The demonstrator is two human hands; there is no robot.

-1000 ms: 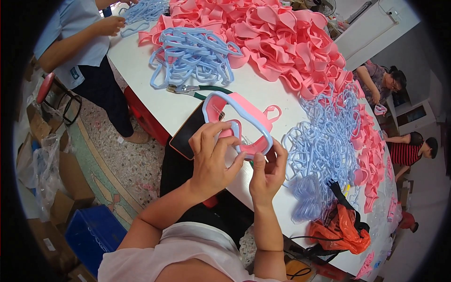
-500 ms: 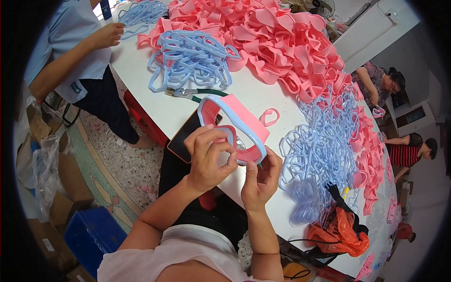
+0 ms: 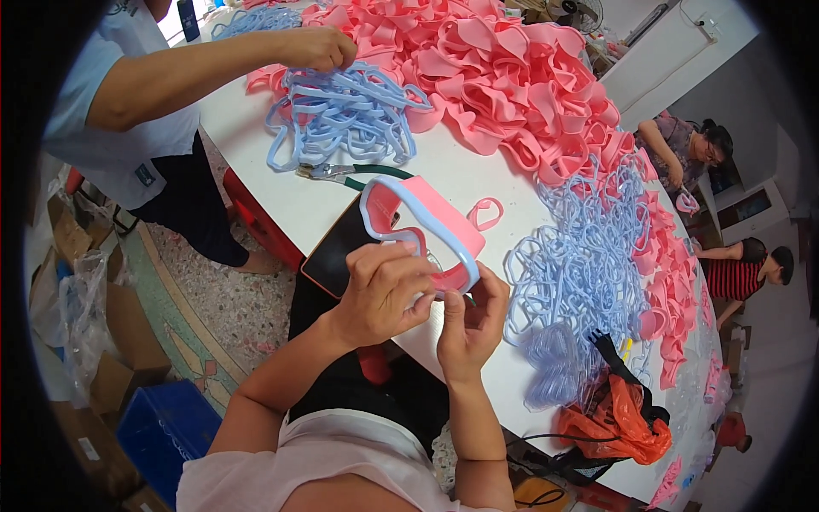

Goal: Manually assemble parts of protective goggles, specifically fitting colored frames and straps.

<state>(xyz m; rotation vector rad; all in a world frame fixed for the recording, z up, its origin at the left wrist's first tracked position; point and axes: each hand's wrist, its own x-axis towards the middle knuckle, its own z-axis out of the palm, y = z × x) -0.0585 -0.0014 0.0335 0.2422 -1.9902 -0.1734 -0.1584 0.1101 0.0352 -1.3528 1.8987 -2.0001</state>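
Observation:
I hold a pink swim-goggle mask with a light-blue frame (image 3: pixel 424 224) over the near edge of the white table (image 3: pixel 290 200). My left hand (image 3: pixel 384 290) grips the mask's lower left rim, fingers curled over the blue frame. My right hand (image 3: pixel 469 320) pinches its lower right corner from below. The mask is tilted, lens side facing up and left. A small loose pink loop (image 3: pixel 486 213) lies on the table just behind it.
A heap of pink mask skirts (image 3: pixel 503 77) fills the far table; light-blue frames lie in piles at the far left (image 3: pixel 341 115) and at the right (image 3: pixel 580 264). Green-handled pliers (image 3: pixel 350 175), a dark tablet (image 3: pixel 337 256), an orange bag (image 3: pixel 610 422). Another person's hand (image 3: pixel 316 47) rests on the left blue pile.
The mask has tipped and come slightly nearer me; my left hand slid down its rim. The other person's hand moved onto the far blue pile.

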